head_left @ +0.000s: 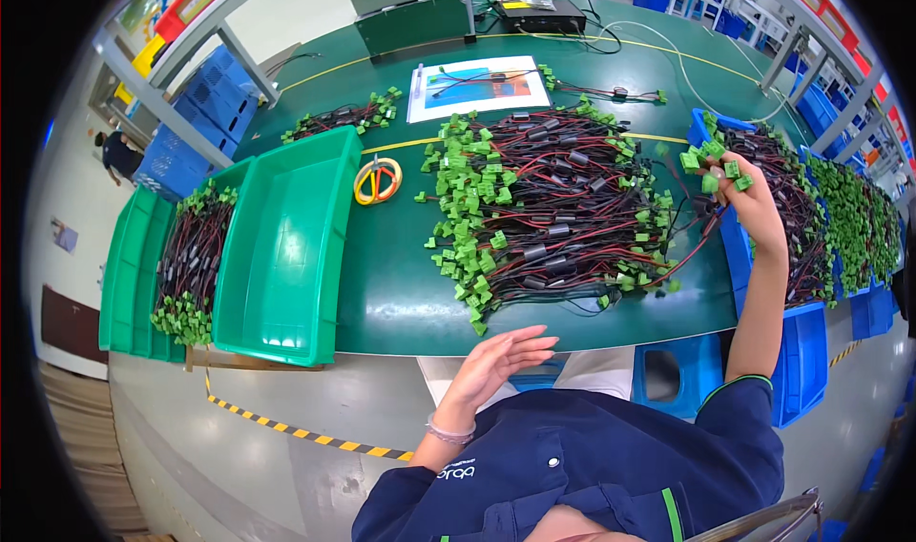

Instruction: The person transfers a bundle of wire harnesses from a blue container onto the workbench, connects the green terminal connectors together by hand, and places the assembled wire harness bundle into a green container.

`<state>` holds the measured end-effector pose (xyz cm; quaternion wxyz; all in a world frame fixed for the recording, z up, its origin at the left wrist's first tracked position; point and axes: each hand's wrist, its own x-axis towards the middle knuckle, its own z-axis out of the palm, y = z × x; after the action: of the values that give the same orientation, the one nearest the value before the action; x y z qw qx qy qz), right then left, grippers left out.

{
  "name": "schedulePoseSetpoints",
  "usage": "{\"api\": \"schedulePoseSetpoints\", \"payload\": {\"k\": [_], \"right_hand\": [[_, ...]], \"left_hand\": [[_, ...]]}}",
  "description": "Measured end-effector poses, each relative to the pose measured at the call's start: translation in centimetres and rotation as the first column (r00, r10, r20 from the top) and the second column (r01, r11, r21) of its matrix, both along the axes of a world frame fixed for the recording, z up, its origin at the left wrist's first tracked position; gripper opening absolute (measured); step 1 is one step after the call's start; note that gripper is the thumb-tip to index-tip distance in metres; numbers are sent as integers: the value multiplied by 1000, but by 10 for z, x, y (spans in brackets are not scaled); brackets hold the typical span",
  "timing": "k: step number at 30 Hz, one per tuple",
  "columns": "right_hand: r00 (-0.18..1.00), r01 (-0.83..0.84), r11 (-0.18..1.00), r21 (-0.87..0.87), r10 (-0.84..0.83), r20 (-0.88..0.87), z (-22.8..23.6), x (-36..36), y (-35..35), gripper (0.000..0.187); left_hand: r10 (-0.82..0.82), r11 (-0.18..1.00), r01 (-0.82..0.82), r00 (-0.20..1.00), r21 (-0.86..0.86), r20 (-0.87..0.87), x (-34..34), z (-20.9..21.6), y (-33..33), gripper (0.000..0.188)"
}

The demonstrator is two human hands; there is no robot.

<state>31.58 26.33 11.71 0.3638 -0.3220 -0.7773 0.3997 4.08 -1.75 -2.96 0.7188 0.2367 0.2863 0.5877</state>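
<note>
A wide pile of red-and-black cables [563, 198] with green plug connectors and dark cylinders lies on the green table [391, 299] in front of me. At its right side, my right hand [749, 198] is closed round several green-ended cables [708, 160], their wires hanging toward the pile. My left hand [501, 363] hovers at the table's near edge, fingers stretched out and nothing in it. It is apart from the pile.
At left stand an empty green bin [286, 246] and another green bin [134, 275] with cables. Tape rolls [378, 179], a printed sheet [477, 89] and a black box [539, 15] lie beyond. Blue bins of cables [801, 351] line the right side; a shelf post [162, 103] rises at left.
</note>
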Motion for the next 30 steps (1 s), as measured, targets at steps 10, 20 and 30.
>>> {"api": "schedulePoseSetpoints", "payload": {"k": [10,20,30], "right_hand": [[928,133,969,208,-48,-370,18,-16,-28,14],[869,387,865,320,-226,-440,27,-8,-37,17],[686,598,745,297,-284,-670,45,12,-48,18]], "left_hand": [[-35,995,63,942,-73,333,32,-9,23,46],[50,998,-30,916,-56,398,20,-8,29,36],[-15,999,28,917,-28,398,26,-9,28,46]]}}
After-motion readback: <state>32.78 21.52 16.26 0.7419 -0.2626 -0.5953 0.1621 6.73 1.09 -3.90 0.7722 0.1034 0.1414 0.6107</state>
